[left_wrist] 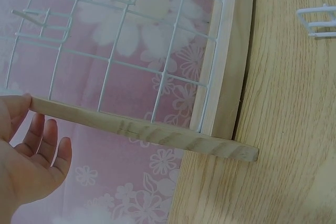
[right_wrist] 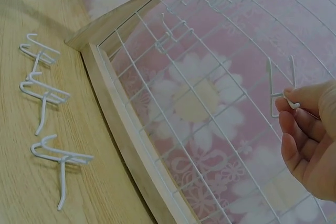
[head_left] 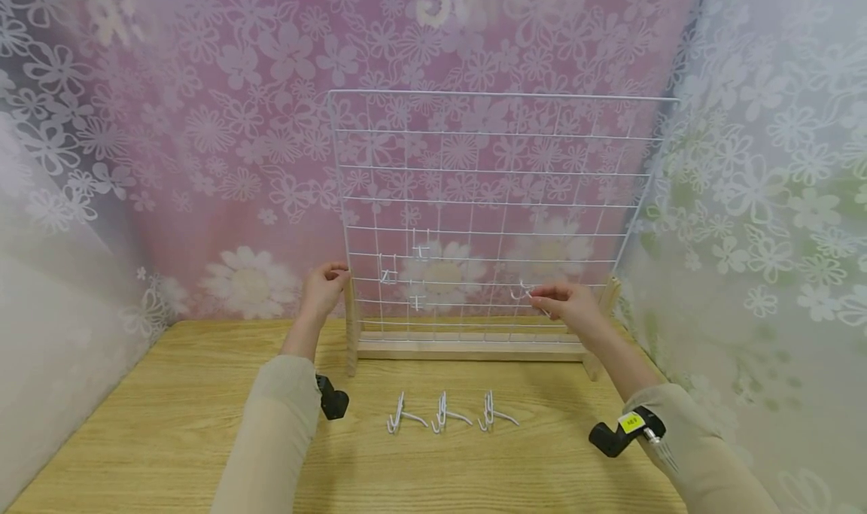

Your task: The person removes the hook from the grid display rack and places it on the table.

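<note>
My right hand (head_left: 569,311) pinches a white wire hook (right_wrist: 273,95) by its prong between thumb and fingertips. The hook stands in front of the lower right of a white wire grid panel (head_left: 501,198); whether it touches the wires I cannot tell. Its two upper ends point up in the right wrist view. At the left side, my left hand (left_wrist: 31,156) holds the top end of the stand's wooden post (left_wrist: 121,124) with its fingertips, the other fingers loosely bent. Three hooks hang on the grid's lower left: an upper hook (head_left: 421,252), a left hook (head_left: 388,276) and a lower hook (head_left: 416,302).
Three more white hooks lie in a row on the wood-grain table: a left one (head_left: 405,415), a middle one (head_left: 448,415) and a right one (head_left: 496,415). The grid stands in a wooden base (head_left: 467,351). Flowered pink cloth (head_left: 271,160) hangs behind it.
</note>
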Demonstrator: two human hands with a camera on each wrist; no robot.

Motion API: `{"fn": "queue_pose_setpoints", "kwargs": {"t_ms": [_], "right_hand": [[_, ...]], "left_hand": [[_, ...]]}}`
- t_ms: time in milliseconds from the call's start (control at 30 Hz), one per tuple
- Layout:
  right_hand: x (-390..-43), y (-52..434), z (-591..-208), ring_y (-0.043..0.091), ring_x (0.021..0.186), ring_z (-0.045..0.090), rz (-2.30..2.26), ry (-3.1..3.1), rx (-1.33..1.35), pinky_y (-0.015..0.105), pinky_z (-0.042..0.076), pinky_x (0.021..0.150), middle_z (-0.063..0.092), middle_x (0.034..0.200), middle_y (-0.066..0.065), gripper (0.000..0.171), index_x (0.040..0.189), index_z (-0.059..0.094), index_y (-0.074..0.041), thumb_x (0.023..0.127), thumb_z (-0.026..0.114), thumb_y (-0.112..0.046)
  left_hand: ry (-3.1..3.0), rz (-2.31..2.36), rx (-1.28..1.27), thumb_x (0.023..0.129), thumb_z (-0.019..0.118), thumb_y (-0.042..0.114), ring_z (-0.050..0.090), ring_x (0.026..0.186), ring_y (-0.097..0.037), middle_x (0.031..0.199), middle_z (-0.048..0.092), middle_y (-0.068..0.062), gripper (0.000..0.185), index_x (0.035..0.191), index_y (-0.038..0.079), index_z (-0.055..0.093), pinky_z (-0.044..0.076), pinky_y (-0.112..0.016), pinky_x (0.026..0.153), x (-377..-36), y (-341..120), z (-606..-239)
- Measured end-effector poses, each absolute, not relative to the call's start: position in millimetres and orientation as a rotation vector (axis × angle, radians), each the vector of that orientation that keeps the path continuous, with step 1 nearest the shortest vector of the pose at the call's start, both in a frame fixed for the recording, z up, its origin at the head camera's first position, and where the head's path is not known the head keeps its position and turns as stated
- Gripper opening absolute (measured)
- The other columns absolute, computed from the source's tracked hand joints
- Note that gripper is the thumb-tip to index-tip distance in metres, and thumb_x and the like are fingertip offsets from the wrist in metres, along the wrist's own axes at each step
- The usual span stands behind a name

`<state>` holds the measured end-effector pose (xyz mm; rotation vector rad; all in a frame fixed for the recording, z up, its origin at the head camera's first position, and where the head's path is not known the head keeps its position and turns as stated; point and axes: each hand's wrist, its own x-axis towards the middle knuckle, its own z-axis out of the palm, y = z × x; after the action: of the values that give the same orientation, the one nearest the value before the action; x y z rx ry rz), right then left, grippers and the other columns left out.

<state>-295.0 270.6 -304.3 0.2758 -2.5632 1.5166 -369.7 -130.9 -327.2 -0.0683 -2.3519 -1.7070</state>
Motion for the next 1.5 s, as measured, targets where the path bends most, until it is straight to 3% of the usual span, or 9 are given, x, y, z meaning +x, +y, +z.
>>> {"fn": "queue_pose_setpoints", "kwargs": {"t_ms": [500,733,933,1233,1500], "right_hand": [[-285.0,284.8,-322.3,0.021,0.088,0.059,1.476,-2.653,0.304,0.032,0.047,0.073,0.066,0.097,0.006,0.035,0.112,0.062,0.006,0.09,0.061,-0.021],[-281.1,287.3,-332.6,0.019,0.087,0.059,1.506,-2.673,0.301,0.03,0.047,0.073,0.066,0.1,0.013,0.035,0.112,0.062,0.007,0.09,0.062,-0.02],[-277.4,291.4,-341.8,0.021,0.084,0.056,1.489,-2.696,0.342,0.031,0.047,0.072,0.065,0.094,0.009,0.037,0.11,0.061,0.009,0.089,0.063,-0.021],[-273.3,300.4,-358.7,0.02,0.093,0.058,1.553,-2.714,0.358,0.045,0.045,0.085,0.061,0.109,0.021,0.038,0.112,0.06,0.009,0.089,0.063,-0.021],[-270.7,305.5,-370.1,0.018,0.093,0.059,1.591,-2.724,0.417,0.036,0.046,0.08,0.061,0.107,0.018,0.032,0.109,0.062,0.008,0.089,0.063,-0.017]], "left_hand": [[-2.352,-1.71,-0.069,0.095,0.052,0.015,0.052,0.095,-0.03,0.1,0.052,-0.016,0.029,0.118,-0.001,0.057,0.041,-0.035,0.076,-371.3,-131.0,-327.7],[-2.374,-1.693,-0.077,0.095,0.052,0.016,0.052,0.096,-0.03,0.105,0.053,-0.017,0.029,0.119,0.0,0.057,0.041,-0.037,0.078,-372.2,-131.7,-327.8],[-2.372,-1.691,-0.059,0.095,0.053,0.016,0.052,0.092,-0.027,0.102,0.052,-0.015,0.027,0.116,0.001,0.058,0.041,-0.033,0.074,-371.2,-131.8,-327.6],[-2.349,-1.702,-0.065,0.094,0.054,0.014,0.051,0.088,-0.025,0.096,0.052,-0.013,0.027,0.116,0.0,0.058,0.04,-0.029,0.069,-371.4,-130.3,-327.4],[-2.359,-1.706,-0.07,0.095,0.053,0.015,0.052,0.093,-0.029,0.098,0.052,-0.014,0.027,0.116,0.0,0.058,0.041,-0.033,0.072,-371.6,-131.7,-327.9]]}}
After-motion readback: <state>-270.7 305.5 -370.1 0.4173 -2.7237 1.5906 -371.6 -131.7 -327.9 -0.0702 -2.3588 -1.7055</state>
